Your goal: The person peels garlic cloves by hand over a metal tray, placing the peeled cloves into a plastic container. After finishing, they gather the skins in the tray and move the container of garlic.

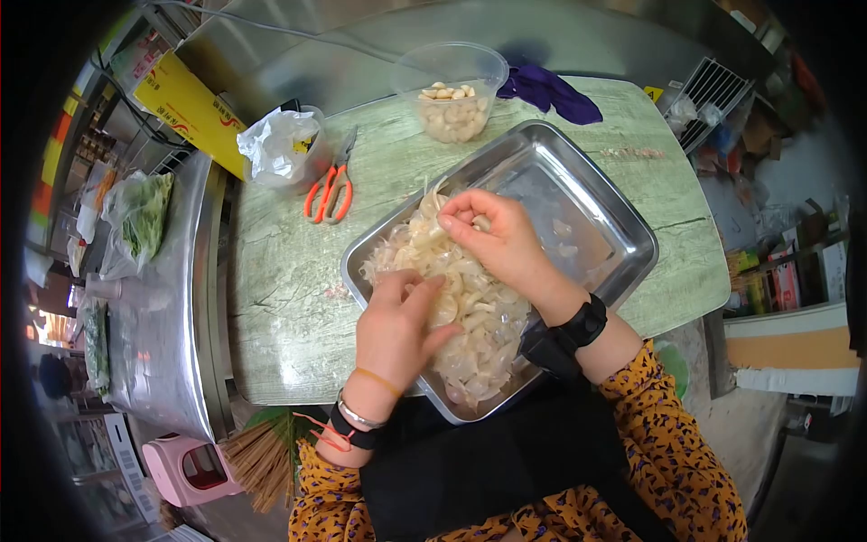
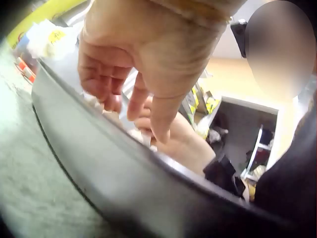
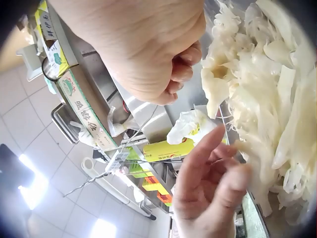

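Pale pcs (image 1: pixel 479 316): glossy, semi-transp., yellowish-wht, heaped in tray (image 1: pixel 601 230).

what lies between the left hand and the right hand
The head view shows part of the pale peelings heap, in the metal tray, between left hand and right hand.

Pale cream translucent strips (image 1: pixel 479 316) are lying tangled, heaping across the left part of a rectangular silvery metal tray (image 1: pixel 603 212)
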The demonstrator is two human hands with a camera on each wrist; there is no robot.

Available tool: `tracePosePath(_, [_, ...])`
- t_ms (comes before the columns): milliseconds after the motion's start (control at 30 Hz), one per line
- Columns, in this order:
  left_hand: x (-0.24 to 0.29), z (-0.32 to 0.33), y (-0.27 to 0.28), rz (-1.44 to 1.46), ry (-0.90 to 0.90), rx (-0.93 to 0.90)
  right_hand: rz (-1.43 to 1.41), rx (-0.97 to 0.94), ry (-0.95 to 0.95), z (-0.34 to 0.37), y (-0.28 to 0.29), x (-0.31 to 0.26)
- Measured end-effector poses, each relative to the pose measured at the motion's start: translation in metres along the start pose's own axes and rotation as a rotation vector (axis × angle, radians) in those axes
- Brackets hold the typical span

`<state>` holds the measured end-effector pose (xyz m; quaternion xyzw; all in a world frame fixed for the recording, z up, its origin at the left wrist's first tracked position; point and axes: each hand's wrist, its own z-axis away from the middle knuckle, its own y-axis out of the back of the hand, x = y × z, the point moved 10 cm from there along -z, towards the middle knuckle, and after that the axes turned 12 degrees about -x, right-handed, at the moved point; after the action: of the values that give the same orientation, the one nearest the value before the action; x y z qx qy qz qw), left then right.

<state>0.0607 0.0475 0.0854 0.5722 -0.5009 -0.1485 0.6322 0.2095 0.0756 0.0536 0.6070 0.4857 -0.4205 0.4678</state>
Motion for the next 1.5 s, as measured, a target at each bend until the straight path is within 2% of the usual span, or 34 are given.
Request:
tracePosePath(33, [-0.008, 0.002, -0.005, -0.001, -0.002, -0.001, -0.001, -0.018, -0.025, 0.000, -0.001, 0.002])
tracePosePath(100, [-0.047, 0.005, -0.021, 0.176, 0.136, -0.071, -0.016, 0.003, -0.005, 0.000, 0.002, 0.002])
tracePosePath(133, [-0.065, 0.009, -0.028, 0.355, 0.254, -0.089, -0.033, 0.017, 0.011, 0.000, 0.003, 0.001])
tracePosePath(167, [-0.070, 0.011, -0.029, 0.352, 0.255, -0.089, -0.036, 0.017, 0.013, 0.001, 0.003, 0.000])
tracePosePath(233, [-0.094, 0.018, -0.031, 0.656, 0.338, -0.024, -0.006, 0.022, 0.021, -0.001, 0.002, -0.002])
tracePosePath(300, [-0.099, 0.018, -0.033, 0.712, 0.335, -0.038, -0.022, 0.010, 0.020, -0.001, 0.001, -0.003])
tracePosePath(367, [-0.104, 0.018, -0.030, 0.960, 0.307, 0.084, -0.033, -0.003, 0.021, 0.000, 0.000, -0.003])
tracePosePath(400, [-0.103, 0.017, -0.027, 0.954, 0.303, 0.089, -0.020, -0.038, 0.018, -0.001, -0.003, -0.001])
tracePosePath(467, [-0.101, 0.016, -0.025, 1.164, 0.295, 0.130, -0.005, -0.077, 0.026, -0.001, -0.007, -0.004])
tracePosePath(533, [-0.097, 0.012, -0.019, 1.157, 0.257, 0.169, -0.100, -0.198, -0.113, 0.000, -0.019, 0.005])
tracePosePath(567, [-0.094, 0.011, -0.015, 1.156, 0.223, 0.199, -0.100, -0.199, -0.111, 0.000, -0.019, 0.006])
tracePosePath(633, [-0.094, 0.009, -0.013, 1.134, 0.219, 0.207, 0.069, -0.346, -0.072, 0.001, -0.033, 0.001])
tracePosePath(667, [-0.094, 0.008, -0.012, 1.114, 0.216, 0.213, 0.069, -0.344, -0.077, 0.002, -0.032, 0.001])
tracePosePath(733, [-0.095, 0.007, -0.015, 1.142, 0.224, 0.199, 0.127, -0.485, -0.151, 0.007, -0.043, 0.008])
tracePosePath(767, [-0.095, 0.006, -0.017, 1.165, 0.231, 0.191, 0.126, -0.484, -0.161, 0.007, -0.043, 0.012])
tracePosePath(833, [-0.078, -0.003, -0.009, 1.251, 0.242, 0.190, 0.087, -0.398, -0.014, 0.004, -0.038, 0.004])
tracePosePath(900, [-0.072, -0.010, -0.004, 1.076, 0.191, 0.134, 0.065, -0.350, -0.014, 0.004, -0.036, 0.001])
tracePosePath(967, [-0.087, -0.011, -0.008, 1.168, 0.210, 0.113, 0.043, -0.299, -0.008, 0.000, -0.032, -0.001])
tracePosePath(1033, [-0.103, -0.007, 0.009, 1.150, 0.224, 0.288, -0.085, 0.026, 0.116, -0.004, 0.003, -0.009])
tracePosePath(1067, [-0.105, -0.005, 0.020, 1.105, 0.175, 0.360, -0.085, 0.030, 0.116, -0.004, 0.011, -0.010])
tracePosePath(1133, [-0.117, 0.000, 0.029, 1.026, 0.207, 0.393, -0.483, 0.133, -0.056, 0.000, 0.033, 0.008])
tracePosePath(1167, [-0.119, 0.002, 0.033, 1.001, 0.229, 0.393, -0.485, 0.136, -0.053, 0.000, 0.035, 0.008])
tracePosePath(1233, [-0.121, 0.005, 0.039, 0.985, 0.227, 0.428, -0.659, 0.258, 0.031, 0.002, 0.049, 0.008])
tracePosePath(1367, [-0.121, 0.009, 0.046, 0.963, 0.240, 0.455, -0.702, 0.341, 0.045, 0.007, 0.059, 0.008])
tracePosePath(1433, [-0.109, 0.006, 0.028, 0.963, 0.273, 0.267, -0.739, 0.372, 0.045, 0.008, 0.062, 0.010])
tracePosePath(1500, [-0.072, -0.008, 0.021, 0.445, 0.069, 0.039, -0.731, 0.365, 0.061, 0.008, 0.063, 0.009])
